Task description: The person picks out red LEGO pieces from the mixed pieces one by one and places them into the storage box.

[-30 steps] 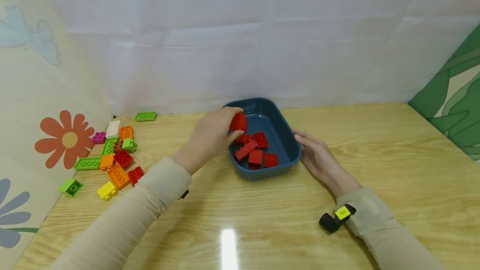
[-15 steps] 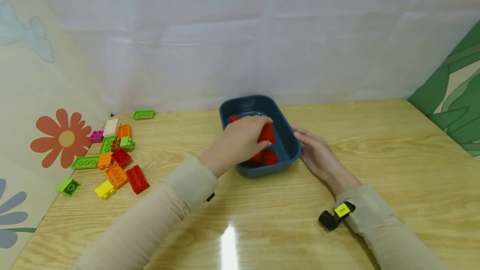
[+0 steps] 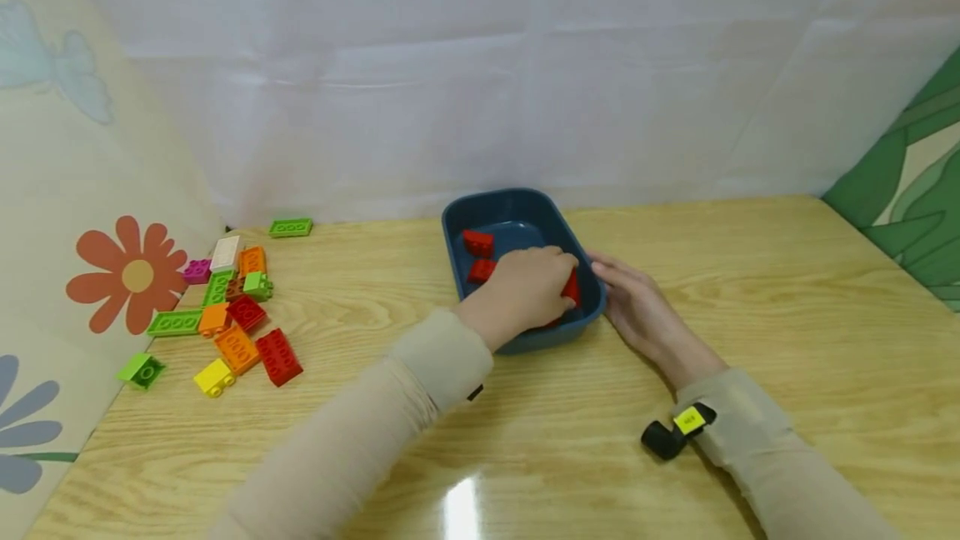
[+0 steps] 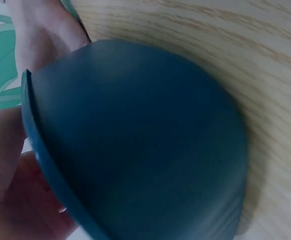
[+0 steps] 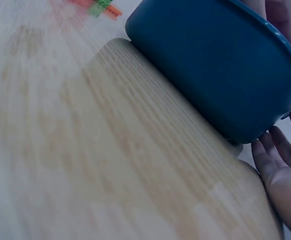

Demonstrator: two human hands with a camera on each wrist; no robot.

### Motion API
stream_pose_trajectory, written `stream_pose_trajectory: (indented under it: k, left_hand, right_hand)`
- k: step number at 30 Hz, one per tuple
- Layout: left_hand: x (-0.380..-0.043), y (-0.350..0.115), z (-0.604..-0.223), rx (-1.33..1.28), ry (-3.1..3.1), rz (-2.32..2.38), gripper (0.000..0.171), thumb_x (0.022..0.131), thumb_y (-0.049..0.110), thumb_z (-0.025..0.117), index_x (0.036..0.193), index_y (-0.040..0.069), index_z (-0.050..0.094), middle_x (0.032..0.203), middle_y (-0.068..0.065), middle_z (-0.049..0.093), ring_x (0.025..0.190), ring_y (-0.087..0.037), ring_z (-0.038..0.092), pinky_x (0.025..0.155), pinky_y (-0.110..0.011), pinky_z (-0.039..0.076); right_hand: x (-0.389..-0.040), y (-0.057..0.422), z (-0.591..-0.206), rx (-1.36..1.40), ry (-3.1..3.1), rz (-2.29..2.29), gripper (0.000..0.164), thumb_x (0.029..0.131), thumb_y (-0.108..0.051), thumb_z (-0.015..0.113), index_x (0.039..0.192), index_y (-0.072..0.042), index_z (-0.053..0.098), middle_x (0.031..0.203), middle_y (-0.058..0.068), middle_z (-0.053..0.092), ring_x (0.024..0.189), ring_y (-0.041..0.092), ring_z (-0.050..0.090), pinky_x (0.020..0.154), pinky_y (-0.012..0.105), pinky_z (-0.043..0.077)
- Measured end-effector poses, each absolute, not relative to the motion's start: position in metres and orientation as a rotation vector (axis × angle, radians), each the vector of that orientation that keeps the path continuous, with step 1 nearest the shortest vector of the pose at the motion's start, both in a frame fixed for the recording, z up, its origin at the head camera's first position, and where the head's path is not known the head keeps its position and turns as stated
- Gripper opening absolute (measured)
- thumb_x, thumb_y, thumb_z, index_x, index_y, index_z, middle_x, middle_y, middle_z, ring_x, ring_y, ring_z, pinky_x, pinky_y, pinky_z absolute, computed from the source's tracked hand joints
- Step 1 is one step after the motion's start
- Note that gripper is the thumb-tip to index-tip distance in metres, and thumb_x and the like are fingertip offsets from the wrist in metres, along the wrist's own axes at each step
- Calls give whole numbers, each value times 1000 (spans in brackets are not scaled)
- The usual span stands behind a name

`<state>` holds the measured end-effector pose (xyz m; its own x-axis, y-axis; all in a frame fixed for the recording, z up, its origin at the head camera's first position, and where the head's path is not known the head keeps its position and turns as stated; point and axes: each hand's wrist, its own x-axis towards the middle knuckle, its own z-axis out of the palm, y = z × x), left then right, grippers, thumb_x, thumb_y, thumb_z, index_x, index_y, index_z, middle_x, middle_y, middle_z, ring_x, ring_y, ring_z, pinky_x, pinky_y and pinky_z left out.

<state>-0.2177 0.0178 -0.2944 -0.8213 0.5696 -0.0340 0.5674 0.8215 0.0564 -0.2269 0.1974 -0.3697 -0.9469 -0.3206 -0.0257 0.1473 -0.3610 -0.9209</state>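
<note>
In the head view my left hand (image 3: 525, 290) reaches into a dark blue plastic bin (image 3: 452, 244). Its thumb and fingers grip a red toy brick (image 3: 573, 286) close to the bin's right wall. Two more red bricks (image 3: 478, 243) show on the bin's floor at the left; the hand covers whatever else lies beneath it. In the left wrist view the bin's wall (image 4: 140, 130) hides most of that hand (image 4: 15, 185). My right hand (image 3: 641, 315) stands outside on the right, its extended fingers (image 5: 275, 150) touching the bin's side.
Loose bricks in green, orange, yellow, white, magenta and red (image 3: 278, 357) lie scattered on the wooden table (image 3: 390, 265) at the left. A green plate brick (image 3: 290, 227) lies farther back. White cloth (image 3: 420, 90) hangs behind the table.
My left hand has moved right and nearer across the bin with the red brick, lower among the bricks. Red bricks at the bin's left show again. My right hand has stayed at the bin's side.
</note>
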Motion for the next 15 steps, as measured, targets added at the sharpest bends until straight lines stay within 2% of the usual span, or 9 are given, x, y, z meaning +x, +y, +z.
stream_pose_trajectory:
  k: [5, 15]
  left_hand:
    - [-220, 24, -300, 879, 2936, 108, 27, 87, 39, 62, 101, 16, 66, 109, 0, 69, 95, -17, 62, 81, -37, 58]
    - [-224, 31, -306, 834, 2944, 150, 28, 87, 39, 61, 102, 15, 68, 108, -1, 71, 94, -17, 63, 80, -37, 58]
  right_hand:
    - [-227, 197, -370, -225, 1587, -2364, 25, 99, -12, 43, 113, -18, 62, 108, -12, 68, 101, 5, 60, 82, 15, 53]
    - [-226, 197, -368, -206, 1607, -2358, 24, 98, -14, 45, 116, -17, 60, 111, -11, 66, 103, 4, 60, 84, 14, 53]
